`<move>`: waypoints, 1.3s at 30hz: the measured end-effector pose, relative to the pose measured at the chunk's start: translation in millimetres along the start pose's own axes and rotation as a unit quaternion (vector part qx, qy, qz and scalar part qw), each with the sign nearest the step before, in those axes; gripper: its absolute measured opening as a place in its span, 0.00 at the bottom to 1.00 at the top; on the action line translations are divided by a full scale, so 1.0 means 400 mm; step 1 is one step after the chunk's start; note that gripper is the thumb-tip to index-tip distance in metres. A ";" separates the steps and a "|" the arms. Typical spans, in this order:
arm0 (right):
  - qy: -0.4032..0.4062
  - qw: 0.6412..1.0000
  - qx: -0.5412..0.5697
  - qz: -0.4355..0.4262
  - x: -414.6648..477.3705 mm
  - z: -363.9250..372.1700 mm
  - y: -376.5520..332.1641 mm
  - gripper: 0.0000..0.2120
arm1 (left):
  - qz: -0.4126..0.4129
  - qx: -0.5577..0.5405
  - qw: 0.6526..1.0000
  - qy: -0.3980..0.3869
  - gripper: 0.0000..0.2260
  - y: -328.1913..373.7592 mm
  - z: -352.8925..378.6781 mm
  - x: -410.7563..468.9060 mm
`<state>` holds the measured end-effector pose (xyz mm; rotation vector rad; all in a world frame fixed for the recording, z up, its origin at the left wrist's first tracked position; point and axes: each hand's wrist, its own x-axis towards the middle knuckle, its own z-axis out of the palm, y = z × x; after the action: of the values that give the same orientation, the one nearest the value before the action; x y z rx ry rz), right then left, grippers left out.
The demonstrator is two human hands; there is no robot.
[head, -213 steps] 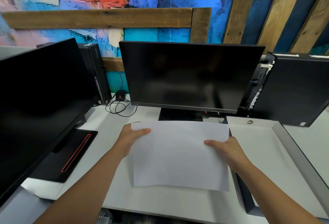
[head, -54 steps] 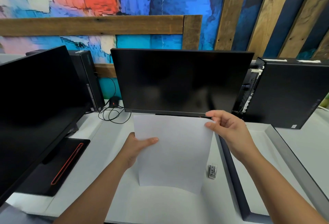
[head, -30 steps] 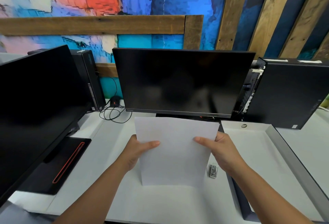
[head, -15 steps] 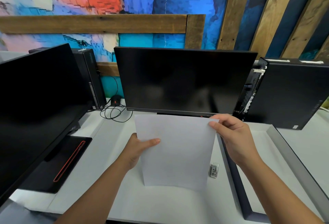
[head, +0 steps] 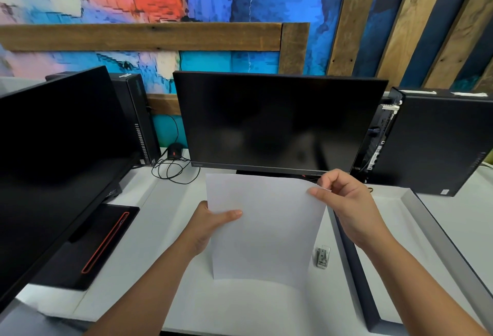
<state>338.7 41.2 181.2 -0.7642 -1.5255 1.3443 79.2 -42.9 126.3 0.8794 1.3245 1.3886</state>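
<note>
A painted wall (head: 240, 2) with wooden planks fills the space far beyond the fingers. Below them spreads the white tabletop (head: 165, 215). A dark monitor (head: 277, 122) stands just behind the fingers, and a second monitor (head: 53, 162) stands well to their left on a black base (head: 88, 245) with a red line. A black tower (head: 440, 143) sits behind and to the right of the fingers. A shallow tray (head: 432, 226) with a grey rim lies just right of them.

The paper (head: 266, 229) hangs between the two hands, in front of the centre monitor and above the tabletop. It is a blank white sheet, held upright with its long sides vertical. Its top right corner bends forward and its lower edge curves slightly. I cannot tell whether that edge touches the tabletop.

Both bare forearms rise from the bottom of the view and lean inward towards the sheet. The left hand (head: 210, 221) grips the left edge about halfway up. Its thumb lies flat across the front, pointing right, and its other fingers are hidden behind the sheet. The right hand (head: 349, 202) is higher, at the top right corner, with its back turned to the camera. Its thumb and forefinger pinch that corner, and the remaining fingers curl loosely above.

A black mouse (head: 174, 149) with a looped cable (head: 173, 170) lies beyond and left of the left fingers. A small clip (head: 322, 255) lies on the tabletop below the right fingers, just beside the sheet's right edge.
</note>
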 end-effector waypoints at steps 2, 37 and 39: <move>-0.001 1.000 0.011 0.004 0.001 0.004 -0.001 0.10 | 0.000 -0.005 1.000 0.003 0.25 0.003 0.002 0.001; 0.042 0.992 0.048 0.113 -0.026 0.065 0.065 0.08 | 0.004 0.004 1.000 0.009 0.27 0.018 0.010 0.010; 0.048 0.992 0.049 0.110 -0.026 0.065 0.066 0.09 | 0.009 -0.003 1.000 0.009 0.25 0.018 0.014 0.009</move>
<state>315.4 27.3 154.1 -0.9426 -1.3186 1.5103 82.4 -37.4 133.7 0.8792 1.3287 1.4153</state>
